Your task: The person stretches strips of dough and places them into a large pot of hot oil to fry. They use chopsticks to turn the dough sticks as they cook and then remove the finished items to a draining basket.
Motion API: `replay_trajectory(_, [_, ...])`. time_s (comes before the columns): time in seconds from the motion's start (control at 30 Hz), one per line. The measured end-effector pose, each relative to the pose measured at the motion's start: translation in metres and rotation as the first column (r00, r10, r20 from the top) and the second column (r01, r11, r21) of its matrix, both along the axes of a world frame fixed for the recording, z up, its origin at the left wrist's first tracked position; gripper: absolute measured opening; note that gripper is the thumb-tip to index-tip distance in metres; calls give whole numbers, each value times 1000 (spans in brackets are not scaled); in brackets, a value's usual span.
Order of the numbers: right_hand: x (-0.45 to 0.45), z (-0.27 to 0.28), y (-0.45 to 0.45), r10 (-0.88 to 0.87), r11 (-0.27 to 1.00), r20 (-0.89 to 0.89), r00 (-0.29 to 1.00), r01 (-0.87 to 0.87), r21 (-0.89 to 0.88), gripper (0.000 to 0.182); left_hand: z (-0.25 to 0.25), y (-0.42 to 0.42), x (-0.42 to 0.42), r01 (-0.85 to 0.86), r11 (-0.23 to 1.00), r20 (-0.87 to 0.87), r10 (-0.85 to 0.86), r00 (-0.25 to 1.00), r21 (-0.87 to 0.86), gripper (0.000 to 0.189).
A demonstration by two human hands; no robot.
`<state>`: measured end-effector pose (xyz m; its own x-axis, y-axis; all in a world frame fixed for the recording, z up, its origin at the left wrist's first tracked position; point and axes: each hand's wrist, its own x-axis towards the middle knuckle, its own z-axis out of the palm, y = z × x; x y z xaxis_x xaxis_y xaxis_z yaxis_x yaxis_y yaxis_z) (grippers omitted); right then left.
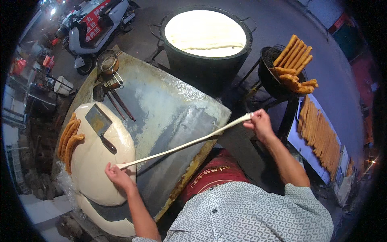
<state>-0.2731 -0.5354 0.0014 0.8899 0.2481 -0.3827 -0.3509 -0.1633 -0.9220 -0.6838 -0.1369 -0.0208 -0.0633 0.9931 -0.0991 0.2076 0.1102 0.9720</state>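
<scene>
A long thin strip of raw dough (184, 145) is stretched between my two hands, slanting up to the right above the metal-topped table. My left hand (120, 177) pinches its lower end, over the edge of a large slab of dough (99, 175). Past the table's right corner, my right hand (260, 123) grips the other end. On the slab rests a cleaver (99, 121) with a dark wooden handle. Several fried dough sticks (70, 139) lie along the slab's left edge.
A large black pot (205, 65) with a bright, overexposed top stands beyond the table (181, 99). Fried sticks fill a wire basket (273, 65) and a tray (294, 133) at right. A strainer (108, 63) and long sticks (121, 104) lie at the table's far left. A scooter (93, 33) is parked behind.
</scene>
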Motion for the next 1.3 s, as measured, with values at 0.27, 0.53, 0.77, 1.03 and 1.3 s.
replay_trajectory(0.27, [242,119,-3,69,945,70,995,-88,314,9,109,83,200,189,981,534,-180,826,38,39])
replay_trajectory(0.53, [465,116,-13,-215,962,203,955,171,213,18,56,160,461,301,919,724,-25,690,-256,39])
replay_trajectory(0.77, [450,117,93,54,998,264,963,-47,-33,9,57,70,596,371,903,401,-265,877,-215,37])
replay_trajectory(1.03, [566,70,140,2,998,354,935,19,-56,6,29,205,715,254,861,540,28,841,-441,22])
replay_trajectory(1.3, [629,112,171,-74,988,254,964,35,154,9,133,260,733,337,929,366,-263,893,-155,11])
